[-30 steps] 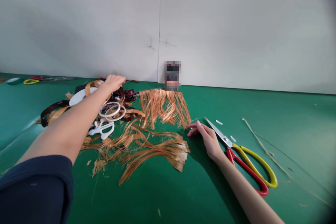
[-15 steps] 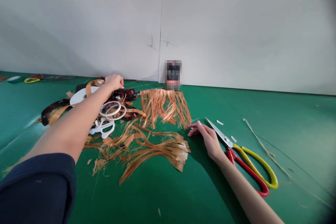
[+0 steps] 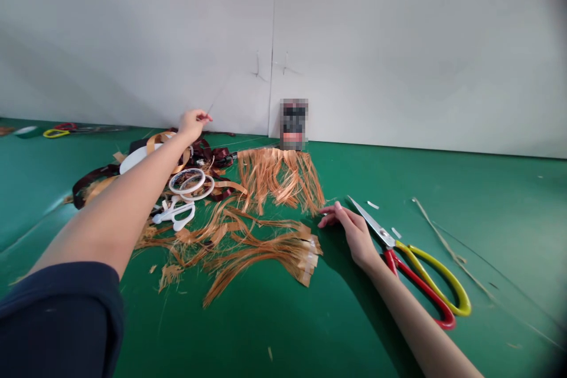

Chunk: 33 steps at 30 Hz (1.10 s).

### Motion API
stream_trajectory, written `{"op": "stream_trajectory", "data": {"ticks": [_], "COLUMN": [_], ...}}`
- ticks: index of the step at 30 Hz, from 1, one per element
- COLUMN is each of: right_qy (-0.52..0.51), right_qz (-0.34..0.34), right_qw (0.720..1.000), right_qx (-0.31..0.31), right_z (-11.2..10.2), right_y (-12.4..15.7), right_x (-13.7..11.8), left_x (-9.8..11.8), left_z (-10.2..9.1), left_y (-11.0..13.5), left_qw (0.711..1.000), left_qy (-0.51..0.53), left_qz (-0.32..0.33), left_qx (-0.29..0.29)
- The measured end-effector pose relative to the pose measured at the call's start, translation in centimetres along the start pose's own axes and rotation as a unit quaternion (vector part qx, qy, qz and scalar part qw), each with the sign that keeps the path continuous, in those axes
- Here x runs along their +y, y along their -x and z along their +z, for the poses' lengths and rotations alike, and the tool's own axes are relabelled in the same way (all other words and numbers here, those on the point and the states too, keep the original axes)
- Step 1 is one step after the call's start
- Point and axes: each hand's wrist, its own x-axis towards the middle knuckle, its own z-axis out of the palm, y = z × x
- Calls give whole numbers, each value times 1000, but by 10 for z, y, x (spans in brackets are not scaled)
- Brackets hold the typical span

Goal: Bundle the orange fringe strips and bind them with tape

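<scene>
My left hand (image 3: pixel 193 123) is raised at the far side of a heap of materials, its fingertips drawn together and touching nothing on the mat. A very thin strand may rise from them, but I cannot be sure. Below it lie dark maroon ribbon (image 3: pixel 94 181), white rings (image 3: pixel 191 183) and a white plastic piece (image 3: pixel 174 213). My right hand (image 3: pixel 349 231) rests on the green mat (image 3: pixel 496 189), fingers apart and empty. Close to its fingers are an orange fibre fringe (image 3: pixel 279 180) and a loose fibre bundle (image 3: pixel 287 254). Large scissors (image 3: pixel 394 248) with red and yellow handles lie just beyond my right hand.
A white partition board (image 3: pixel 133 41) stands along the mat's far edge, with a pixelated object (image 3: pixel 293 124) against it. Another pair of scissors (image 3: pixel 56 133) lies far left. A thin dry stalk (image 3: pixel 452 254) and small white scraps (image 3: pixel 372 205) lie right.
My left hand has lifted and moved slightly left, higher above the heap, with its fingertips drawn closer together. My right hand has stayed in nearly the same place beside the scissors.
</scene>
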Motion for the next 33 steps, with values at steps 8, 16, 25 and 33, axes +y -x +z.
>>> {"op": "stream_trajectory", "data": {"ticks": [8, 16, 25, 33], "right_qy": [-31, -155, -142, -119], "right_qz": [-14, -5, 109, 143], "right_qw": [999, 988, 953, 935], "right_qx": [25, -26, -244, -302], "right_z": [-2, 5, 18, 6], "right_y": [3, 17, 41, 33], "right_x": [0, -31, -61, -58], "left_x": [57, 102, 116, 104], "left_z": [-10, -15, -19, -23], "left_y": [68, 176, 206, 201], "left_qw": [959, 811, 768, 756], "left_qy": [-51, -143, -183, -166], "left_qz": [162, 537, 584, 603], "left_qx": [226, 184, 187, 192]}}
